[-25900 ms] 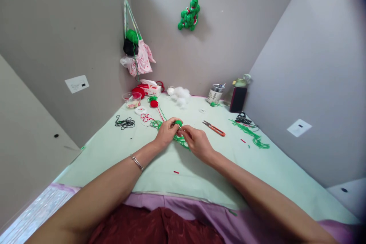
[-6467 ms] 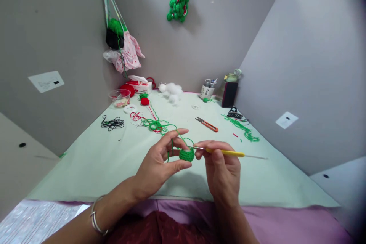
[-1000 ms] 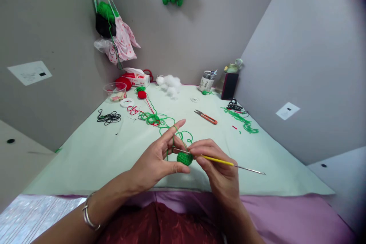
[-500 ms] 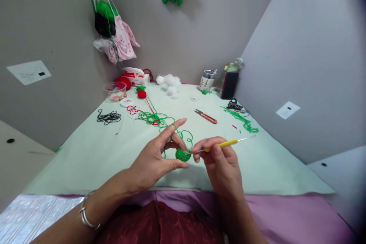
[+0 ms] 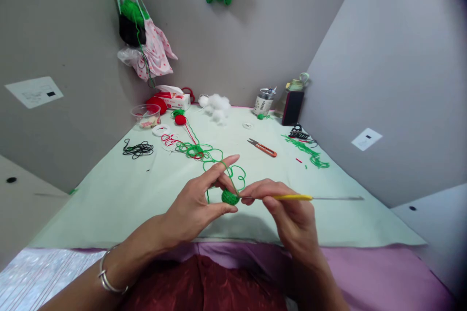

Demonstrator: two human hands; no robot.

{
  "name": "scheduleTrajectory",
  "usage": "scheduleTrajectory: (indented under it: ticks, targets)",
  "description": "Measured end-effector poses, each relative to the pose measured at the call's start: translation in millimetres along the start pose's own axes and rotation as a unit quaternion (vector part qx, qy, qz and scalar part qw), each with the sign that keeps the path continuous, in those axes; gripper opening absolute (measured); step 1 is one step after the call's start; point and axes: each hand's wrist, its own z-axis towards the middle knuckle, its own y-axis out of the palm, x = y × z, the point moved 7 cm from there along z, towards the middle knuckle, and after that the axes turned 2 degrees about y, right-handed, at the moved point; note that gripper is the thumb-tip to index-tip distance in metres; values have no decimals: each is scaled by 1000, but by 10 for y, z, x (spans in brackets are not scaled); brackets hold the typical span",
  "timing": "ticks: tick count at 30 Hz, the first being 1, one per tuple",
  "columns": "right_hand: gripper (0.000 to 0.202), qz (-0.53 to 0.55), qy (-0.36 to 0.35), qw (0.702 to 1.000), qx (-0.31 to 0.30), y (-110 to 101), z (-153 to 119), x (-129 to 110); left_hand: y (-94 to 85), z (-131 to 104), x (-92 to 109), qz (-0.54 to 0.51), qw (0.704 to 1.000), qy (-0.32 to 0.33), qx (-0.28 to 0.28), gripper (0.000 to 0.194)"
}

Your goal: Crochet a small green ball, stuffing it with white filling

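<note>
My left hand (image 5: 202, 189) pinches a small green crochet piece (image 5: 229, 198) between thumb and fingers, above the table. Green yarn (image 5: 229, 175) runs over its raised index finger down to the piece. My right hand (image 5: 286, 209) grips a crochet hook (image 5: 294, 198) with a yellow handle, like a pen. The hook's left tip meets the right edge of the green piece; its other metal end points right. Whether the tip sits inside a stitch is too small to tell. Loose green yarn (image 5: 197, 150) lies in loops behind my left hand.
Orange thread snips (image 5: 261, 147) lie beyond my hands. Black cord (image 5: 137, 148), a clear plastic tub (image 5: 146, 115), a red yarn ball (image 5: 180, 120) and a tissue box (image 5: 178, 101) are left. White stuffing (image 5: 219, 107), a can (image 5: 263, 102) and a phone (image 5: 292, 108) stand behind; green strands (image 5: 308, 150) lie right.
My right hand has shifted slightly right and turned the hook nearly level, its tip moving from the front of the green piece to its right edge. My left hand keeps its hold.
</note>
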Motion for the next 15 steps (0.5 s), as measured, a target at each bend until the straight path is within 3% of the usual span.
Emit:
scheduleTrajectory:
  ticks: [4, 7, 11, 15]
  targets:
    - [38, -138, -123, 982, 35, 55, -129, -72, -24, -6, -63, -58, 994, -59, 73, 80]
    - [56, -227, -175, 955, 77, 109, -259, -61, 8, -51, -88, -110, 984, -86, 114, 76]
    - [65, -304, -193, 923, 132, 165, -353, -56, 84, -105, -68, -131, 981, -73, 121, 59]
    - [59, -274, -198, 926, 169, 160, -362, -69, 183, -99, -135, -290, 945, -125, 82, 66]
